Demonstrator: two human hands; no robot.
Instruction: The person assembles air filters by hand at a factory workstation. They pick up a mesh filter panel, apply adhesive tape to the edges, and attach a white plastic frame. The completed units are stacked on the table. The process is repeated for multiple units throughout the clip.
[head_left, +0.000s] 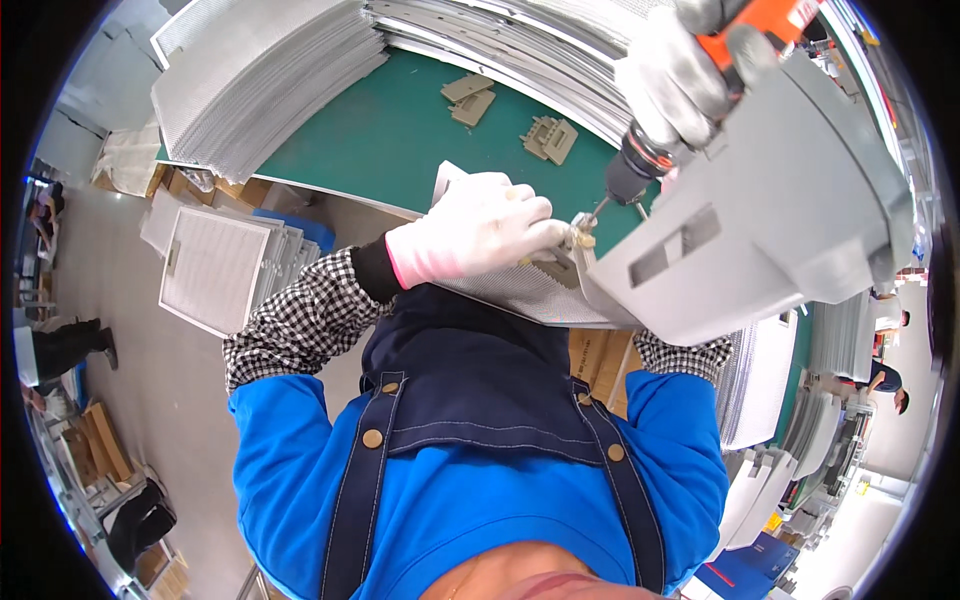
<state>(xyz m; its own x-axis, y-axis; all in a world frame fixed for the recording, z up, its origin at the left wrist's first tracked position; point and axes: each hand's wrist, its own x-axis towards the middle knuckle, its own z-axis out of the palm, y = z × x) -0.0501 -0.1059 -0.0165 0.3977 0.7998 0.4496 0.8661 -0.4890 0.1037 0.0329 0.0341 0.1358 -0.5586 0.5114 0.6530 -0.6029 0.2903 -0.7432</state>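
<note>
My left hand [478, 230], in a white glove with a pink cuff, is closed at the fingertips on a small pale fitting [581, 236], whose exact kind I cannot make out. My gloved right hand [680, 85] grips an orange and black cordless drill [640, 165]. The bit slants down to the left and reaches the fitting. A large light-grey plastic housing [745, 225] with rectangular slots stands in front of my right forearm and hides most of it. Below my left hand, a grey mesh panel [530, 292] lies at the table's near edge, next to the housing.
Several beige plastic pieces [548, 139] lie on the green tabletop [350, 130]. Tall stacks of curved mesh panels [265, 85] stand at the back. Framed filter panels [215, 270] lean at the left, and white panels [760, 385] stack at the right. Other people [885, 378] work farther off.
</note>
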